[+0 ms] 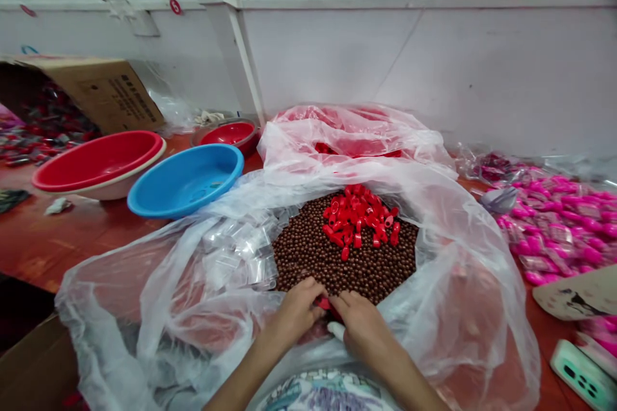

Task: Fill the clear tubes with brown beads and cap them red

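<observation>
Both hands meet at the near edge of a mound of small brown balls (308,250). My left hand (299,306) pinches one end of a small red plastic piece (324,303), and the fingers of my right hand (355,316) close on its other end. Something white (336,331) shows beneath my right hand; I cannot make out what it is. A heap of red plastic pieces (357,215) lies on top of the balls. Left of the balls sit small clear plastic packets (236,257). Crumpled clear plastic sheeting (463,282) surrounds all of it.
A blue basin (187,180) and a red basin (99,157) stand at the left, before a cardboard box (120,93). Behind the balls is a bag of red pieces (357,135). Pink packets (563,225) and a phone (583,372) lie at the right.
</observation>
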Tool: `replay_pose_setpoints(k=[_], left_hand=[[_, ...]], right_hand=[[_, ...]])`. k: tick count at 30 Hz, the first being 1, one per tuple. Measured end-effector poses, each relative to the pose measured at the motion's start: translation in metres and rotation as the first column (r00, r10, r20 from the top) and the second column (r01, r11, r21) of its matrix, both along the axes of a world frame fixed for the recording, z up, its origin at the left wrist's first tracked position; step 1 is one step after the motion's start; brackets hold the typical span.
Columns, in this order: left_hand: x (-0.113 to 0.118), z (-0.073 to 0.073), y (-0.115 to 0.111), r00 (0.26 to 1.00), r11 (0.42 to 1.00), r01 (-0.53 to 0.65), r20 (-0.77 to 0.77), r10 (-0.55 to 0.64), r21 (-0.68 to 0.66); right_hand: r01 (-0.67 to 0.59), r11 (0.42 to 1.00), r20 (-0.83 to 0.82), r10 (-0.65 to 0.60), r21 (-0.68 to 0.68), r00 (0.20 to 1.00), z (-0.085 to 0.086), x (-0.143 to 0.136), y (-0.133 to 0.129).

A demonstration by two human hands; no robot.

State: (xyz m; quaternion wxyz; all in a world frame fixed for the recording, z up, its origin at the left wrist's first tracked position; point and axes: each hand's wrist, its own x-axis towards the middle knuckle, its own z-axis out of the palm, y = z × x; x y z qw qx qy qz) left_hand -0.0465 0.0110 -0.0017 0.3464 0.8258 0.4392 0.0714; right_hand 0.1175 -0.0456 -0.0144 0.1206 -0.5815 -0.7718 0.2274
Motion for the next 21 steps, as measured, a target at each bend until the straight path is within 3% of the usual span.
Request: replay_pose_setpoints(k=[5, 8, 11, 13, 15, 21], left_hand=[[-0.002, 0.0, -0.004, 0.962, 0.991, -0.136, 0.241, 0.127, 0.019], [-0.01, 0.006, 0.002, 0.921, 0.962, -0.267, 0.309, 0.238, 0.057], [-0.018, 0.009, 0.009, 0.893, 0.937, -0.345, 0.329, 0.309, 0.058], [-0.021, 0.01, 0.011, 0.881, 0.93, -0.363, 0.342, 0.326, 0.05], [-0.02, 0.009, 0.01, 0.876, 0.931, -0.364, 0.354, 0.327, 0.04], [-0.016, 0.006, -0.001, 0.888, 0.954, -0.3, 0.359, 0.287, -0.021]], right_hand=[[0.022, 1.0, 0.009, -0.022, -0.01, 1.0, 0.005, 0.012, 0.013], [0.158, 0.98, 0.036, -0.163, 0.12, 0.986, 0.014, 0.039, 0.03], [0.379, 0.844, 0.144, -0.458, 0.381, 0.877, 0.024, 0.06, 0.053], [0.416, 0.788, 0.174, -0.536, 0.453, 0.826, 0.027, 0.064, 0.069], [0.435, 0.79, 0.141, -0.536, 0.431, 0.833, 0.027, 0.061, 0.084], [0.558, 0.799, -0.165, -0.533, 0.223, 0.83, 0.007, 0.05, 0.108]])
